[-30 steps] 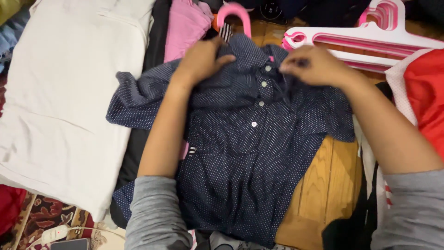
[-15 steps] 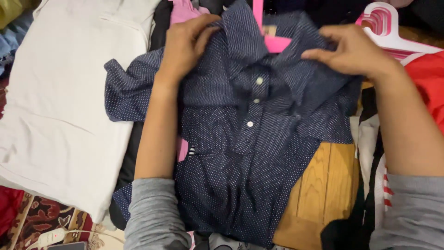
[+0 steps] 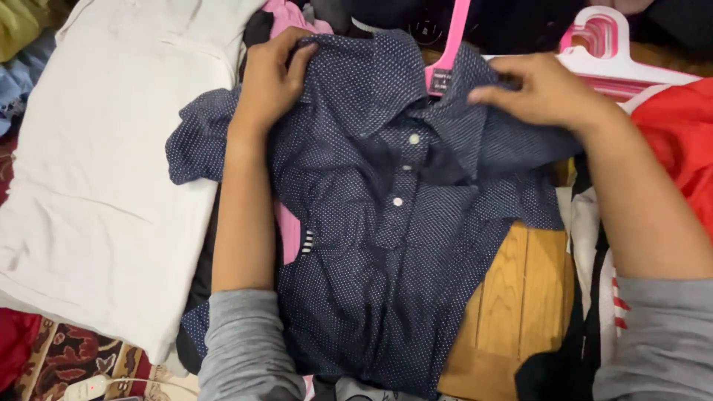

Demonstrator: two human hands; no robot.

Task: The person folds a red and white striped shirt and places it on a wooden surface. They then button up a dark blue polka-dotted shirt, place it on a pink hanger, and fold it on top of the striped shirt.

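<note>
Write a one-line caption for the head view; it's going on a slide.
Left hand and right hand grip the shoulders of a dotted navy shirt on a pink hanger.

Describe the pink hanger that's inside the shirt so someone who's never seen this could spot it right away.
Start at the navy dotted shirt spread across the middle, its shoulders gripped by the left hand and the right hand. Look at the open collar between them: the bright pink hanger rises from the neck. Unlike the paler pink hangers lying bare to the right, this one wears the shirt.
</note>
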